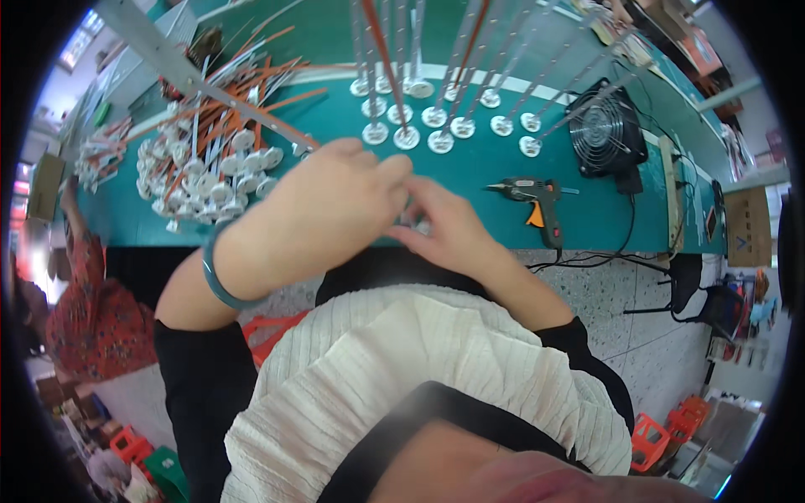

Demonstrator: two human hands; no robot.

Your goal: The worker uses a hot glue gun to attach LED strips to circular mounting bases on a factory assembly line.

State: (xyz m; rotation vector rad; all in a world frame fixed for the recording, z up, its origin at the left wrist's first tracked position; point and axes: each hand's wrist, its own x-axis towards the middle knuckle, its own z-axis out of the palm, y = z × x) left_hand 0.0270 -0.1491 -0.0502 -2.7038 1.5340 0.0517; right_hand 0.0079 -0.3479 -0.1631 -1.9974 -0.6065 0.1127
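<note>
**Mia:** What is the biggest thing here?

**Ben:** The long green table (pixel 503 159). It runs from left to right, across the far side.

**Mia:** And after that?

**Ben:** A big heap of orange and white sticks with round white discs on their ends (pixel 214 159). It lies on the left of the table. More thin sticks standing on round white discs (pixel 444 117) are in rows at the far middle.

**Mia:** What is the black box?

**Ben:** A square black fan (pixel 605 130), far right on the table. Nearer, just right of the hands, lies a black glue gun with an orange trigger (pixel 537 199).

**Mia:** What are the hands doing?

**Ben:** The left hand (pixel 331 205) is curled, its fingers bent down. A blue-green bangle (pixel 220 281) is round that wrist. The right hand (pixel 449 226) touches it at the fingertips. Both pinch a small shiny white piece (pixel 417 223) between them, at the near edge of the table.

**Mia:** What is that piece?

**Ben:** I cannot tell. The fingers hide most of it.
</note>
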